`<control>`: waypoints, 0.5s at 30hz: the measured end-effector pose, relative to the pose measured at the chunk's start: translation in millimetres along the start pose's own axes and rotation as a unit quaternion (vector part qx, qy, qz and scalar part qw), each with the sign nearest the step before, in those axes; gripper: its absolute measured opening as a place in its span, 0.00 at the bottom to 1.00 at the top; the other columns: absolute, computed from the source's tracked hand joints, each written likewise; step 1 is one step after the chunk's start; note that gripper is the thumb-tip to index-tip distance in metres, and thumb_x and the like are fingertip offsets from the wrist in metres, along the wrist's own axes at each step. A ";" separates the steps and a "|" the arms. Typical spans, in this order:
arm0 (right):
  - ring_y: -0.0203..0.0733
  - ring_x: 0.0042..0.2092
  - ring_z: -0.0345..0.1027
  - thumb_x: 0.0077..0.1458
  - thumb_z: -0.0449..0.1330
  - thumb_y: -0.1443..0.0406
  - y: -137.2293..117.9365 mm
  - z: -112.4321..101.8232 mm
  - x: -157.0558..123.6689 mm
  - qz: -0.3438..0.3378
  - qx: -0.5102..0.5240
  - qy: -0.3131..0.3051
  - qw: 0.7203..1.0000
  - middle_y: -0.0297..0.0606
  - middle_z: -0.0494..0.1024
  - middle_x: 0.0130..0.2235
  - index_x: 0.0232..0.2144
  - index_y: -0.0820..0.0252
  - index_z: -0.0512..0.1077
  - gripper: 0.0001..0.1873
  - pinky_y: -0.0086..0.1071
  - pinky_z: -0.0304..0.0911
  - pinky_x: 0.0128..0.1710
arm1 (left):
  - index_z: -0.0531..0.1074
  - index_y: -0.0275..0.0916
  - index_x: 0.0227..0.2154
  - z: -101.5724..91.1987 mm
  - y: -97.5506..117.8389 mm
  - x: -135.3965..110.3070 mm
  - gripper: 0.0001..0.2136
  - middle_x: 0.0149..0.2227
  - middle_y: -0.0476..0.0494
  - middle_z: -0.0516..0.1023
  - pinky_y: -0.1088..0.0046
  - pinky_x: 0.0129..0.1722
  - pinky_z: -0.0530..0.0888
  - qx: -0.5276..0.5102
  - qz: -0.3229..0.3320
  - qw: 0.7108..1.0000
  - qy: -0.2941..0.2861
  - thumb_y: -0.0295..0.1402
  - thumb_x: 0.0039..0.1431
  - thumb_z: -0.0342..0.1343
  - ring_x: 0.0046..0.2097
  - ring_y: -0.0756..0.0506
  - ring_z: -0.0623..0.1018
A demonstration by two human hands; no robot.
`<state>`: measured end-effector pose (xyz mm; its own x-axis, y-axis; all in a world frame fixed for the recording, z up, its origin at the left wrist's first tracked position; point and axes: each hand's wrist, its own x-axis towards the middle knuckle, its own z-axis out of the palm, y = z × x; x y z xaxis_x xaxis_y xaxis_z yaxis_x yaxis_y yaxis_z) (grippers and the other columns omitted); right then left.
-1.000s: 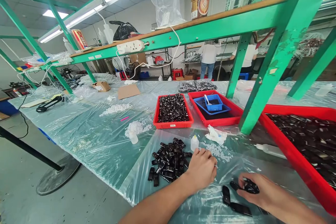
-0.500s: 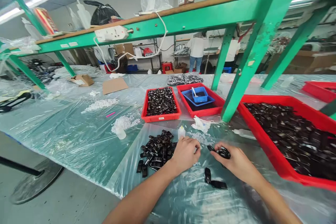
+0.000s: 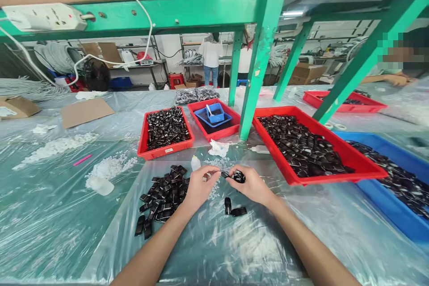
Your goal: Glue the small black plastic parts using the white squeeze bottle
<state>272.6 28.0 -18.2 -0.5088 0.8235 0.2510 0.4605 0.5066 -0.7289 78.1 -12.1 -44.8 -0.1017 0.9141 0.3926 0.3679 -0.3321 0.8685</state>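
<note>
My right hand (image 3: 253,185) is closed around a few small black plastic parts (image 3: 239,177) just above the plastic-covered table. My left hand (image 3: 198,186) meets it from the left, its fingertips pinched at the end of one of those parts. Two more black parts (image 3: 234,209) lie on the sheet just below my hands. A loose pile of the same black parts (image 3: 162,194) spreads out left of my left hand. Small white pellets (image 3: 214,167) are scattered under and behind my hands, next to a small white bottle (image 3: 195,162).
Behind my hands stand a red tray of black parts (image 3: 166,129), a red tray holding a blue dish (image 3: 214,116), and a large red tray (image 3: 308,145) at right beside a blue tray (image 3: 392,174). Green frame posts (image 3: 256,67) rise between them. Another person (image 3: 395,71) sits at far right.
The camera has swung right and down. My right hand lifted off the table and moved left with the black parts; my left hand came to meet it, fingertips now pinching at a part.
</note>
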 end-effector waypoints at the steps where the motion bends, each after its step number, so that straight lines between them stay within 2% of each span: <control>1: 0.40 0.34 0.72 0.58 0.60 0.60 -0.3 0.2 -0.2 0.000 0.003 0.003 1.000 0.32 0.79 0.33 0.32 0.57 0.72 0.07 0.31 0.63 0.38 | 0.80 0.39 0.35 0.0 0.3 0.1 0.07 0.35 0.44 0.83 0.74 0.33 0.72 -0.011 0.003 1.000 -0.003 0.34 0.61 0.59 0.34 0.47 0.78; 8: 0.39 0.33 0.70 0.56 0.61 0.61 0.6 0.9 -1.6 -0.006 -0.001 0.015 1.000 0.32 0.79 0.32 0.32 0.56 0.73 0.05 0.31 0.62 0.37 | 0.80 0.39 0.36 -0.7 -3.7 -1.1 0.09 0.37 0.42 0.82 0.72 0.37 0.75 -0.037 0.005 0.999 -0.011 0.39 0.61 0.59 0.38 0.45 0.80; 11: 0.39 0.33 0.71 0.56 0.62 0.61 0.1 0.3 -2.1 -0.005 -0.001 0.017 1.000 0.32 0.80 0.32 0.32 0.57 0.73 0.05 0.31 0.62 0.37 | 0.80 0.39 0.35 -1.1 -5.8 -1.0 0.09 0.36 0.43 0.83 0.72 0.37 0.76 -0.048 -0.001 0.999 -0.010 0.38 0.60 0.60 0.36 0.45 0.80; 15: 0.40 0.34 0.72 0.56 0.62 0.61 -2.4 -0.1 -2.9 -0.010 0.004 0.014 1.000 0.32 0.80 0.33 0.32 0.56 0.73 0.05 0.32 0.63 0.38 | 0.81 0.40 0.35 -0.9 -1.6 -1.1 0.07 0.35 0.44 0.82 0.73 0.34 0.74 -0.028 0.038 0.999 -0.009 0.35 0.61 0.60 0.34 0.47 0.78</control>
<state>273.1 24.4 -17.2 -0.4976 0.8199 0.2830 0.4448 0.5213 -0.7283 76.8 -12.8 -46.4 -0.0583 0.8901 0.4521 0.3211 -0.4121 0.8527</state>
